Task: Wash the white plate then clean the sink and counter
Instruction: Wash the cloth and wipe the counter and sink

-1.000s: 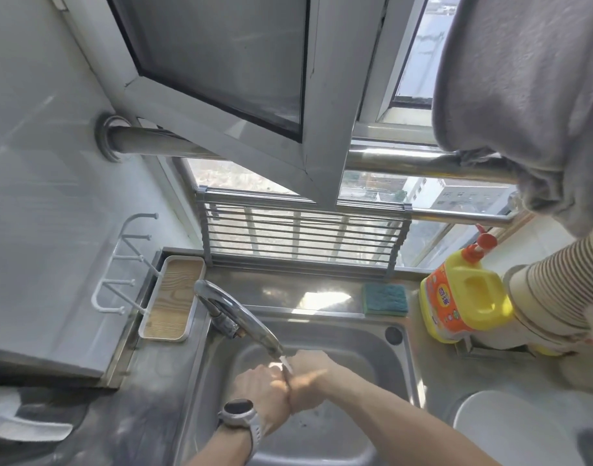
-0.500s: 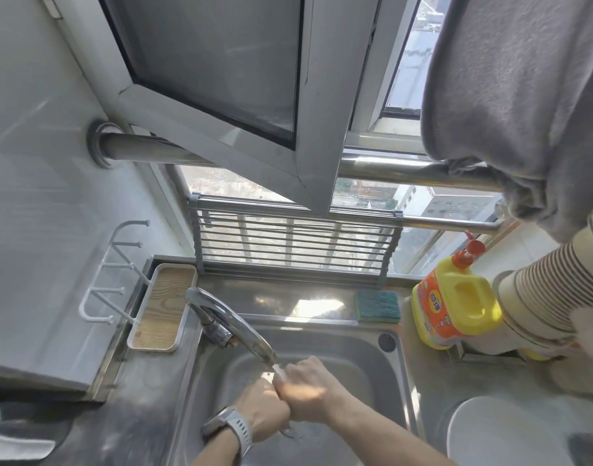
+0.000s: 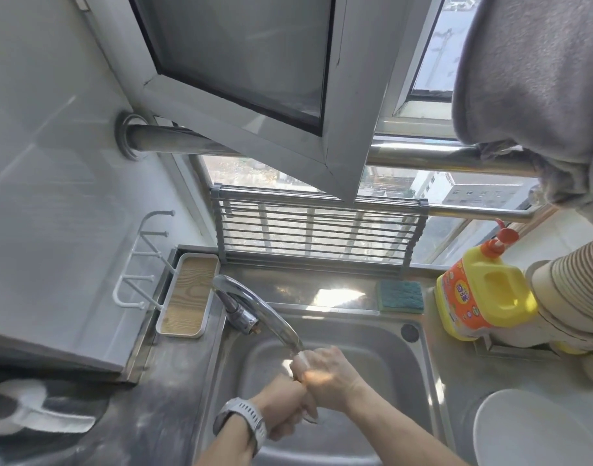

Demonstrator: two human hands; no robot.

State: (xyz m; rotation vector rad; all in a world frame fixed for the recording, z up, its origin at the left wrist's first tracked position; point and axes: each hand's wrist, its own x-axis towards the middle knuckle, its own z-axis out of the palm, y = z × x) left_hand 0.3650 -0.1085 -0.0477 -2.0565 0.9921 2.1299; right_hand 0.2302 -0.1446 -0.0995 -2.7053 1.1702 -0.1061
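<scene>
Under the running faucet (image 3: 254,314), the right hand (image 3: 328,375) now curls over the left hand (image 3: 285,408), fingers rubbing together empty, suggesting rinsing; the white plate (image 3: 537,432) waits on the counter (image 3: 453,375) beside the sink (image 3: 372,334).

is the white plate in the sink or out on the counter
Out. The white plate lies flat on the counter right of the sink; both hands are in the basin, apart from it.

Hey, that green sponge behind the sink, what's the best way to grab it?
Pinch the sponge across its two long edges from above. It lies flat on the ledge, green face up, with the detergent jug close on its right, so coming straight down, or from the clearer left side, looks easiest.
</scene>
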